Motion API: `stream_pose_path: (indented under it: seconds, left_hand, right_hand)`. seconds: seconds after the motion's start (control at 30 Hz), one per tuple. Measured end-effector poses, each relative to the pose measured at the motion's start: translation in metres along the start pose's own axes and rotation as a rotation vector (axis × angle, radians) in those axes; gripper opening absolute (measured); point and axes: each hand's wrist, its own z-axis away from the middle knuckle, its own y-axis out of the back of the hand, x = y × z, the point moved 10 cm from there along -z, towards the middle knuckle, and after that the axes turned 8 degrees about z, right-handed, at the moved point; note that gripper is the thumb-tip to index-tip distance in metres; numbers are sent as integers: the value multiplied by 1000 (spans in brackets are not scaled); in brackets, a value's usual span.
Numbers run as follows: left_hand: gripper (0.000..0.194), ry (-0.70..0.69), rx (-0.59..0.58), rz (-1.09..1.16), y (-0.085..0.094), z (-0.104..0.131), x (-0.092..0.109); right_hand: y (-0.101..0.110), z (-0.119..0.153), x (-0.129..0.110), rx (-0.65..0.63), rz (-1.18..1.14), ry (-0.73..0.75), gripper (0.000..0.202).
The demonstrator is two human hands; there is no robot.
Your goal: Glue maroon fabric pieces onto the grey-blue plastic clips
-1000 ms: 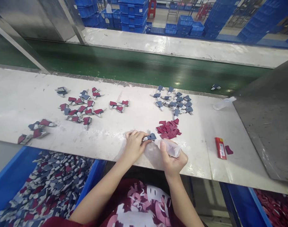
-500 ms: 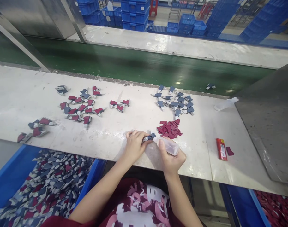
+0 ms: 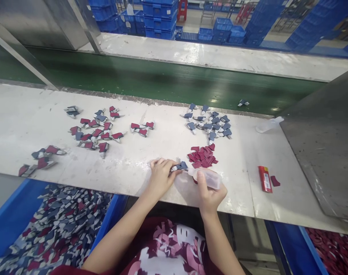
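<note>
My left hand (image 3: 161, 176) rests on the white worktop, its fingers closed on a small blue-grey and light grey plastic part (image 3: 181, 165). The part lies with a recessed face upward. In my right hand (image 3: 211, 195) is a translucent squeeze bottle (image 3: 210, 178), tipped sideways with its nozzle pointing left, just short of the part. A bit of maroon shows below the bottle's neck; whether I hold it there I cannot tell. Right behind the bottle lies a pile of maroon flat pieces (image 3: 202, 156). Farther back sits a group of blue-grey parts (image 3: 215, 122).
Parts with maroon faces (image 3: 98, 133) are spread on the left of the worktop (image 3: 128, 164). A green conveyor belt (image 3: 151, 82) runs behind it, carrying one part (image 3: 243, 102). A red packet (image 3: 265, 179) lies right. Blue bins (image 3: 10, 206) full of parts stand below.
My right hand has drawn the bottle slightly right, so its nozzle is off the part. The part on the belt has shifted left. My left hand keeps its hold.
</note>
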Motion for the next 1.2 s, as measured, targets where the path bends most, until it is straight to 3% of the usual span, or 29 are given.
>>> stream_pose_path:
  seconds: [0.1, 0.2, 0.33, 0.43, 0.53, 0.63, 0.67, 0.73, 0.8, 0.87, 1.07, 1.2]
  left_hand:
    - [12, -10, -3, 1, 0, 1, 0]
    - [15, -27, -22, -1, -1, 1, 2]
    - [14, -32, -27, 9, 0, -1, 3]
    - [12, -14, -22, 51, 2, -2, 2]
    - [11, 18, -1, 104, 6, -2, -1]
    - [10, 27, 13, 136, 8, -1, -2]
    - [10, 26, 12, 141, 9, -1, -2]
    - [11, 24, 11, 148, 9, -1, -1]
    - [11, 23, 15, 155, 10, -1, -2]
    - [11, 27, 21, 166, 11, 0, -2]
    - [11, 31, 64, 226, 14, 1, -5]
    - [14, 77, 156, 336, 21, 4, -11]
  right_hand:
    - [29, -9, 21, 157, -41, -140, 33]
    - [62, -29, 37, 285, -22, -188, 40]
    - [89, -63, 57, 322, -22, -172, 55]
    - [93, -76, 71, 285, -9, -179, 65]
    - [97, -70, 59, 324, 120, -74, 70]
    - [106, -44, 12, 542, 408, 245, 61]
    - [98, -38, -4, 526, 494, 369, 49]
    - [63, -35, -22, 262, 585, 570, 28]
    - [23, -35, -22, -106, 576, 652, 42]
    - [1, -38, -16, -297, 553, 653, 55]
    - [-13, -56, 3, -354, 591, 561, 33]
    - [-7, -61, -3, -298, 554, 512, 27]
